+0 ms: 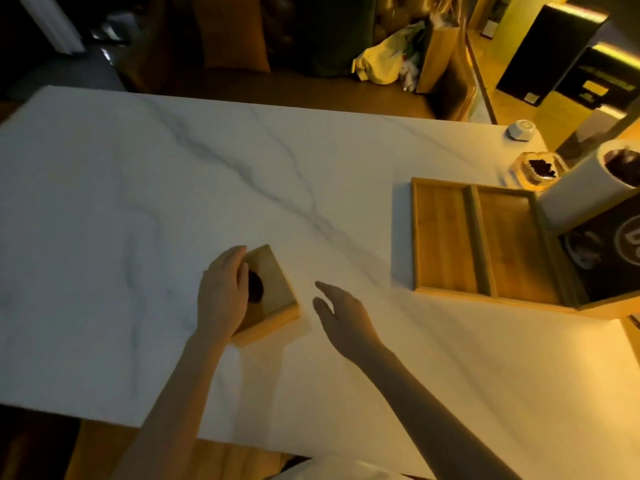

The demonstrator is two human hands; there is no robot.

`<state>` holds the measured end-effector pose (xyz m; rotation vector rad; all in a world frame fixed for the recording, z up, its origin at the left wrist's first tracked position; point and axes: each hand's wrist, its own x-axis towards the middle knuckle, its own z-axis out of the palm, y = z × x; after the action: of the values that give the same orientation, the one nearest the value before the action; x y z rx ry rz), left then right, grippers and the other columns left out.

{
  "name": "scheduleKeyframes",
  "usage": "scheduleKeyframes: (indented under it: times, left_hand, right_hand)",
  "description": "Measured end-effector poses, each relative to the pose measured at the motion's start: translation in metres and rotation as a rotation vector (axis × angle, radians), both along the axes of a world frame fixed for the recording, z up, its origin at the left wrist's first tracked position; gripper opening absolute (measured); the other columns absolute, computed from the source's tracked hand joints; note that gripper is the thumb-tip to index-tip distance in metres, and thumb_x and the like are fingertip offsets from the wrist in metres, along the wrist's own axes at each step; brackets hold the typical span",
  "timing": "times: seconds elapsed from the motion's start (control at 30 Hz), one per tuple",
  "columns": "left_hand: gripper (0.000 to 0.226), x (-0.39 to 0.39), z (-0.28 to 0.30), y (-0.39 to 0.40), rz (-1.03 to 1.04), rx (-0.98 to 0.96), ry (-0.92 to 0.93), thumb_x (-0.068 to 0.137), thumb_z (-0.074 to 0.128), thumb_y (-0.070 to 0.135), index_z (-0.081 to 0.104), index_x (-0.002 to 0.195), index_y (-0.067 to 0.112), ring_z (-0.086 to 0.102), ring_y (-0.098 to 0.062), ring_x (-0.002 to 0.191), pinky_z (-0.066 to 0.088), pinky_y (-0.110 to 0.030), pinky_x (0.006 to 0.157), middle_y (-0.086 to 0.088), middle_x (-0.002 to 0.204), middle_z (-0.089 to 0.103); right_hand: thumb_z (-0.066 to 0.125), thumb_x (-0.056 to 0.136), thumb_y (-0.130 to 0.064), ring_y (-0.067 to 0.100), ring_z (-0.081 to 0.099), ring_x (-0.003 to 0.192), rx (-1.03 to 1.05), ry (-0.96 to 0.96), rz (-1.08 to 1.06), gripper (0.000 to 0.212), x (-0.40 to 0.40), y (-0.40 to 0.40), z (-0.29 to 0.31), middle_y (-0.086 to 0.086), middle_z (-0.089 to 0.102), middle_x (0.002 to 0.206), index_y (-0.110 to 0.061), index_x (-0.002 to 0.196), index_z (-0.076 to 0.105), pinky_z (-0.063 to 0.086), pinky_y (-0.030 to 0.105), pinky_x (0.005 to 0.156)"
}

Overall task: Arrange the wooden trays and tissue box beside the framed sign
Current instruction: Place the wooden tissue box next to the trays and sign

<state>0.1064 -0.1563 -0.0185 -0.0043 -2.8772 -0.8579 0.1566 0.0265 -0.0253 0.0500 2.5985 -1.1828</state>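
A wooden tissue box (273, 289) with a dark oval slot in its lid sits on the white marble table (138, 188), near the front middle. My left hand (223, 292) lies over its left side, fingers curled along the far edge, gripping it. My right hand (341, 315) hovers open just right of the box, apart from it, fingers spread. A flat wooden tray (481, 242) with two compartments lies at the right, beside the dark framed sign (609, 258) with a wooden frame. The sign's right part runs out of view.
A white cylinder (585, 188) with a dark top stands behind the sign, overlapping the tray's far right corner. A small glass dish (538, 169) with dark contents and a white round object (521, 130) sit at the far right. Bags and boxes lie on the floor beyond.
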Motion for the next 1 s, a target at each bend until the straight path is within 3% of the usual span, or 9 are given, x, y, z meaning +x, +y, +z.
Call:
scheduleKeyframes:
  times: [0.1,0.17,0.23,0.33,0.43,0.53,0.73,0.83,1.0]
  left_hand:
    - [0.050,-0.002,-0.020,-0.029,0.019,-0.065,-0.129,0.091,0.043,0.023,0.029,0.135,0.003,0.028,-0.033,0.136,0.029,-0.046,0.110,-0.020,0.147,0.031]
    - [0.064,-0.002,-0.028,-0.040,0.071,0.051,-0.262,0.090,0.044,0.032,0.015,0.140,0.006,0.017,-0.031,0.141,0.023,-0.046,0.113,-0.017,0.153,0.017]
    - [0.074,-0.004,-0.031,-0.047,0.111,0.221,-0.371,0.086,0.048,0.039,0.009,0.141,0.009,0.017,-0.030,0.140,0.022,-0.045,0.114,-0.015,0.153,0.016]
    - [0.073,-0.005,-0.033,-0.053,0.154,0.459,-0.479,0.082,0.054,0.042,0.019,0.139,0.013,0.033,-0.032,0.133,0.031,-0.048,0.110,-0.014,0.147,0.033]
    - [0.057,-0.002,-0.032,-0.052,0.177,0.596,-0.464,0.081,0.058,0.036,0.037,0.129,0.014,0.048,-0.028,0.119,0.041,-0.044,0.101,-0.011,0.131,0.051]
    - [0.045,-0.002,-0.027,-0.049,0.162,0.589,-0.437,0.083,0.057,0.031,0.044,0.121,0.013,0.052,-0.026,0.108,0.044,-0.039,0.093,-0.009,0.118,0.056]
    - [0.024,-0.004,-0.015,-0.042,0.072,0.557,-0.373,0.085,0.055,0.029,0.050,0.107,0.021,0.053,-0.020,0.093,0.043,-0.024,0.072,0.007,0.089,0.056]
    - [0.031,-0.009,-0.004,-0.026,0.028,0.511,-0.353,0.087,0.052,0.028,0.050,0.113,0.013,0.053,-0.020,0.091,0.042,-0.026,0.073,-0.002,0.098,0.057]
    - [0.027,-0.013,0.010,0.016,-0.129,0.443,-0.304,0.087,0.051,0.027,0.048,0.109,0.012,0.053,-0.014,0.076,0.043,-0.020,0.066,-0.005,0.100,0.057]
  right_hand:
    - [0.034,0.097,-0.036,0.017,0.007,0.144,-0.070,-0.152,0.010,0.058,0.010,-0.028,-0.013,0.001,0.010,0.157,-0.019,0.145,0.007,0.008,0.034,0.116]
    - [0.034,0.096,-0.038,0.017,-0.002,0.144,-0.111,-0.240,-0.013,0.066,0.014,-0.043,-0.019,0.002,-0.003,0.158,-0.016,0.145,-0.005,0.003,0.035,0.116]
    - [0.035,0.096,-0.038,0.019,0.000,0.144,-0.173,-0.293,-0.069,0.070,0.017,-0.056,-0.020,0.003,-0.002,0.158,-0.014,0.144,-0.009,0.005,0.036,0.116]
    - [0.037,0.096,-0.036,0.021,0.014,0.142,-0.258,-0.285,-0.129,0.067,0.020,-0.067,-0.019,0.003,0.013,0.156,-0.015,0.145,-0.004,0.015,0.036,0.114]
    - [0.035,0.096,-0.037,0.024,0.023,0.139,-0.260,-0.285,-0.168,0.063,0.020,-0.072,-0.019,0.004,0.024,0.152,-0.014,0.145,0.003,0.023,0.038,0.112]
    - [0.036,0.096,-0.035,0.026,0.041,0.125,-0.243,-0.258,-0.208,0.049,0.019,-0.072,-0.015,0.008,0.044,0.137,-0.010,0.137,0.024,0.035,0.035,0.099]
    - [0.038,0.095,-0.036,0.023,0.056,0.104,-0.250,-0.170,-0.235,0.037,0.025,-0.061,-0.003,0.009,0.059,0.118,-0.013,0.124,0.042,0.046,0.035,0.087]
    - [0.041,0.094,-0.037,0.026,0.060,0.092,-0.252,-0.097,-0.282,0.033,0.029,-0.046,-0.001,0.013,0.065,0.105,-0.014,0.117,0.049,0.049,0.043,0.083]
    - [0.044,0.093,-0.038,0.017,0.060,0.086,-0.291,0.005,-0.389,0.034,0.038,-0.009,0.005,0.003,0.066,0.098,-0.020,0.120,0.050,0.049,0.034,0.077]
